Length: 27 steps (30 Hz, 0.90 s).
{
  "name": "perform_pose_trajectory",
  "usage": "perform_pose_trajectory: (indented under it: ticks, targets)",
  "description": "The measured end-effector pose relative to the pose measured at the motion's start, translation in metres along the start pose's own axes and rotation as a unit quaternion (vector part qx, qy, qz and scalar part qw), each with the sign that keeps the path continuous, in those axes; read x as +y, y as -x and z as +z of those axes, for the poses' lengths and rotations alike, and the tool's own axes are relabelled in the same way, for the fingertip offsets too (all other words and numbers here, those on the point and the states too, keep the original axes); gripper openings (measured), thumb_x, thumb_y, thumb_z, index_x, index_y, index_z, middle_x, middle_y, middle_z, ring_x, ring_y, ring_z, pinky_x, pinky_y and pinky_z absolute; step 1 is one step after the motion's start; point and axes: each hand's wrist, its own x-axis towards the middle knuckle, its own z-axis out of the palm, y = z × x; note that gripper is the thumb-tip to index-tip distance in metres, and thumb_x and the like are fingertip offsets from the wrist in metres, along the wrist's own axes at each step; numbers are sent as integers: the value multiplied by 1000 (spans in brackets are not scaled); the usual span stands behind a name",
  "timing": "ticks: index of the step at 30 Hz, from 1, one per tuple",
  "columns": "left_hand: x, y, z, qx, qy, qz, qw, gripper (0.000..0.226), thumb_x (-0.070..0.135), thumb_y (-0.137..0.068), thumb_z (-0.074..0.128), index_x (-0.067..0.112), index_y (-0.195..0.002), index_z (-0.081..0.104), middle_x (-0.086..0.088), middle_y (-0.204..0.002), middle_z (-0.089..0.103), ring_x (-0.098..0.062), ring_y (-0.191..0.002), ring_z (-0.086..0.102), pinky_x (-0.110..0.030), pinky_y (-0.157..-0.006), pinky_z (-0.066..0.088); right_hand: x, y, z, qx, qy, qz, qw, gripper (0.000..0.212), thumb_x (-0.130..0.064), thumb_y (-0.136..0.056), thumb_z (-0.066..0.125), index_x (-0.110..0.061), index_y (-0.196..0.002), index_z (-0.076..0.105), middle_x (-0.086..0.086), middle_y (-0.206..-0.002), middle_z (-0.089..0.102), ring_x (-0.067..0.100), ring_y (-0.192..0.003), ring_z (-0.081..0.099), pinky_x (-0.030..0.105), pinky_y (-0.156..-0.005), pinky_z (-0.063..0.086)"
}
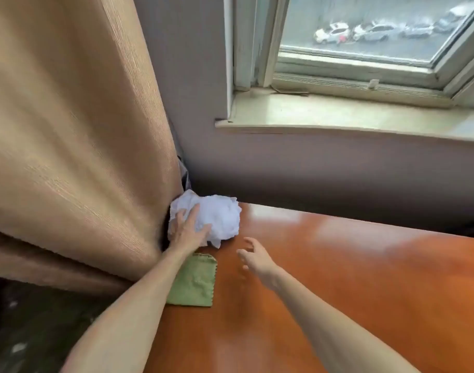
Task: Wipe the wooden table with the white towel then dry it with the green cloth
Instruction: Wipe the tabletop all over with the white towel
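Note:
A crumpled white towel [219,216] lies at the far left corner of the glossy wooden table [351,278]. My left hand [188,228] rests on the towel's near left side, fingers spread over it. A folded green cloth [195,282] lies flat on the table just in front of the towel, partly under my left forearm. My right hand [254,255] hovers over the table to the right of both cloths, fingers apart and holding nothing.
A heavy tan curtain [77,135] hangs against the table's left edge beside the towel. A grey wall [311,173] and a window sill [338,117] run behind the table. The floor [28,332] lies dark at the lower left.

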Motion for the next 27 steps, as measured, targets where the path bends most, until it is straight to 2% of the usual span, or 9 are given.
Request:
perform_pose_trajectory:
  ticks: [2,4,6,9,12,15,20,22,27]
  targets:
    - [10,-19,0,3,-57,-5,998,74,65,-90,55,48,-153,18,-7,-158,6,-41,-141,16,-57,-116,22,-4,-15,0,-3,-16,26,1000,53,-16,-102,51,-16,-151,31,15,-136,50,33,-116,60,38,-91,52]
    - [8,-38,0,38,-105,28,993,77,76,-83,54,54,-149,21,-3,-159,1,-38,-144,8,-62,-117,12,-5,-29,0,3,-53,43,998,56,-17,-102,51,-17,-153,27,13,-131,52,30,-110,61,40,-96,52]
    - [-3,-50,2,25,-131,79,988,85,83,-77,48,51,-150,20,-1,-163,4,-33,-148,1,-60,-119,7,-4,-44,2,22,-83,26,996,61,-23,-102,53,-17,-155,23,4,-126,51,21,-103,57,38,-101,49]
    - [-11,-58,4,2,-131,101,986,87,78,-82,47,44,-154,13,-1,-164,6,-31,-149,-4,-57,-120,11,-12,-66,7,63,-114,-11,991,61,-30,-103,53,-17,-155,24,5,-137,49,16,-114,50,42,-111,44]
    - [-8,-49,17,41,-125,102,986,82,72,-88,46,41,-155,12,-3,-163,5,-35,-148,-2,-60,-119,14,-24,-82,13,78,-107,-51,990,65,-37,-100,58,-16,-154,29,6,-151,42,13,-119,45,36,-105,45]
    - [4,-40,31,60,-97,79,990,83,76,-83,41,41,-154,15,-3,-161,10,-35,-145,4,-59,-115,18,-29,-89,12,111,-33,-84,990,63,-33,-99,59,-19,-154,32,8,-150,39,21,-130,45,26,-96,36]
    - [34,-18,60,92,-60,14,994,84,81,-83,40,43,-153,14,-4,-158,14,-35,-142,11,-55,-112,21,-27,-95,-13,131,37,-121,983,60,-24,-95,58,-18,-152,39,14,-145,47,28,-141,38,42,-115,36]
    - [52,-9,73,86,-56,-13,995,83,77,-87,42,41,-154,8,-7,-160,10,-37,-143,9,-55,-112,18,-26,-95,-29,130,59,-136,980,60,-22,-91,59,-16,-149,43,13,-144,52,30,-140,41,47,-113,39]
    - [91,18,107,88,-23,-51,994,85,76,-87,45,41,-156,9,-8,-161,10,-40,-144,9,-59,-111,20,-15,-87,-74,108,104,-158,976,54,-12,-93,61,-13,-145,49,5,-140,58,23,-129,53,43,-109,44]
